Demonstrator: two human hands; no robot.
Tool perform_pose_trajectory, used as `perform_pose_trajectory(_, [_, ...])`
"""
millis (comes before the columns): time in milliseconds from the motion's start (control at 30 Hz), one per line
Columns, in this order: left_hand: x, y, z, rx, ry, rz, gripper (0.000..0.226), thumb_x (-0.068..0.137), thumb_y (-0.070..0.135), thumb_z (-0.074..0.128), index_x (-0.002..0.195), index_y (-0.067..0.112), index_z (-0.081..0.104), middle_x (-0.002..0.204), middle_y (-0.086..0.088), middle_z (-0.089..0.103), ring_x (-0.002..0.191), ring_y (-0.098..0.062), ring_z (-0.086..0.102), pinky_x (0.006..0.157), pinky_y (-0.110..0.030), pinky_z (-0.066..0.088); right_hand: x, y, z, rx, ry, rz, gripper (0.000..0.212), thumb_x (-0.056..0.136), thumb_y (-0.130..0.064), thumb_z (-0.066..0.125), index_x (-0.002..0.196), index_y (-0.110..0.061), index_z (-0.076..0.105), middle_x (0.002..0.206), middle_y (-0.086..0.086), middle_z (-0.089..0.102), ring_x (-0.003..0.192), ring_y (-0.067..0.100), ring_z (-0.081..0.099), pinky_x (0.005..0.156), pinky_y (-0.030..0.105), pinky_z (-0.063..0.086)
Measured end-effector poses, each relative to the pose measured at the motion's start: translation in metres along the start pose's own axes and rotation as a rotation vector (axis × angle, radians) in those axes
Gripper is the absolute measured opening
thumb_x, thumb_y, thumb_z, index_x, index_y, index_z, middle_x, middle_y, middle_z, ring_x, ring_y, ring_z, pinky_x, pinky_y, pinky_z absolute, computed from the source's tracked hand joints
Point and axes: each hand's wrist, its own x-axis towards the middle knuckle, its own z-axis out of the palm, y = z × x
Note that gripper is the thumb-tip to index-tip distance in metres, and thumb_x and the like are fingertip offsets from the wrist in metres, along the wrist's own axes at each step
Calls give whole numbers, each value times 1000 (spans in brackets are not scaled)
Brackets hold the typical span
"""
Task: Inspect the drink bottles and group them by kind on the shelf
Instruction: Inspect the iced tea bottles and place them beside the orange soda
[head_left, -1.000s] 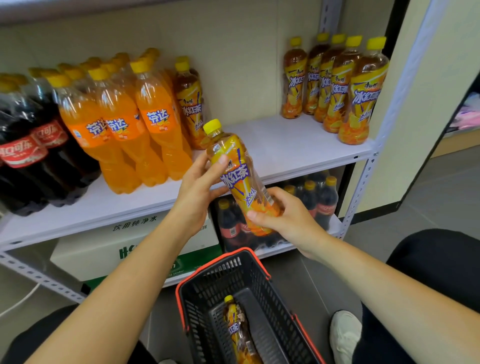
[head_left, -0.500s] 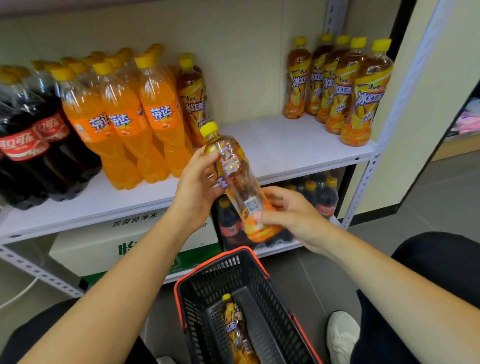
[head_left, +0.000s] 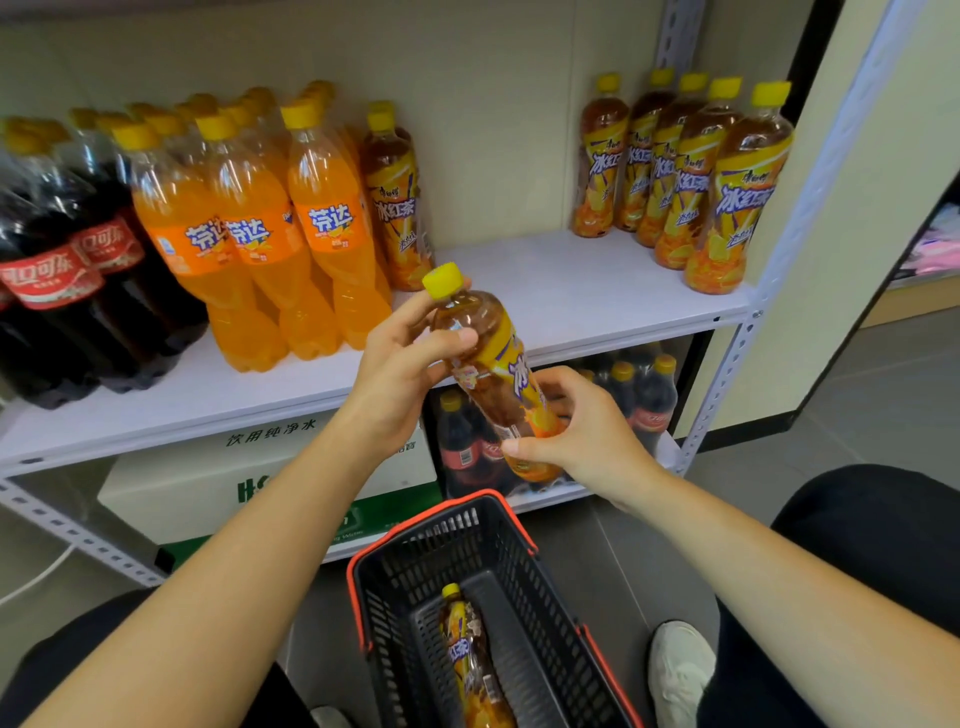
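Fingers (head_left: 457, 338) of the left hand (head_left: 400, 374) were curled round the neck and shoulder of an iced-tea bottle (head_left: 498, 358), thumb laid across its front just under the yellow cap. The right hand (head_left: 587, 436) clamped the base, thumb on the near side and the other fingers wrapped behind. On my feed the bottle hung tilted in the air, cap up and to the left, in front of the edge of the white shelf (head_left: 571, 280) and above a black basket (head_left: 415, 525) with a red rim.

Five more tea bottles (head_left: 675, 171) stood upright in a row at the shelf's right end, against the metal upright. A wide bare stretch of board separated them from a lone tea bottle (head_left: 395, 208) standing just beside the orange soda bottles (head_left: 249, 239) — a tight cluster left of centre. Cola bottles (head_left: 62, 270) with red labels filled the far left.

One further tea bottle (head_left: 467, 654) lay on its side in the bottom of the basket, cap toward the shelf. On the level below, dark yellow-capped bottles (head_left: 644, 395) stood behind the held one, next to a white and green carton (head_left: 234, 478) — I could not read their labels. A pale shoe (head_left: 680, 670) rested on the grey floor right of the basket.
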Motion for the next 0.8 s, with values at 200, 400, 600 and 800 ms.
perform_pose_trajectory(200, [-5, -3, 3, -51, -172, 85, 58, 68, 12, 72, 126, 16, 66, 117, 0, 73, 111, -18, 68, 89, -31, 55, 4, -6, -2, 95, -67, -28, 69, 69, -37, 90, 130, -27, 59, 122, -5, 73, 114, 12, 68, 99, 42, 57])
perform_pose_trajectory(400, [-2, 4, 3, 183, -159, 121, 62, 70, 28, 86, 129, 29, 66, 131, 9, 69, 121, -15, 65, 92, -33, 56, -3, -5, 1, -3, 141, -127, 66, 59, -52, 90, 117, -39, 61, 106, -15, 72, 99, 8, 69, 82, 28, 58])
perform_pose_trajectory(600, [-7, 3, 2, 212, -231, 139, 59, 68, 23, 90, 124, 30, 71, 126, 3, 72, 117, -18, 67, 91, -34, 57, 0, -14, -2, 18, 59, -159, 75, 65, -50, 87, 131, -34, 55, 118, -14, 70, 111, 5, 67, 89, 23, 55])
perform_pose_trajectory(800, [-12, 4, 8, 393, -322, 218, 53, 79, 20, 83, 130, 21, 67, 132, -2, 65, 125, -22, 61, 99, -37, 55, -2, -14, -5, -1, 79, -220, 78, 67, -33, 94, 131, -46, 52, 124, -19, 67, 117, 4, 65, 90, 16, 53])
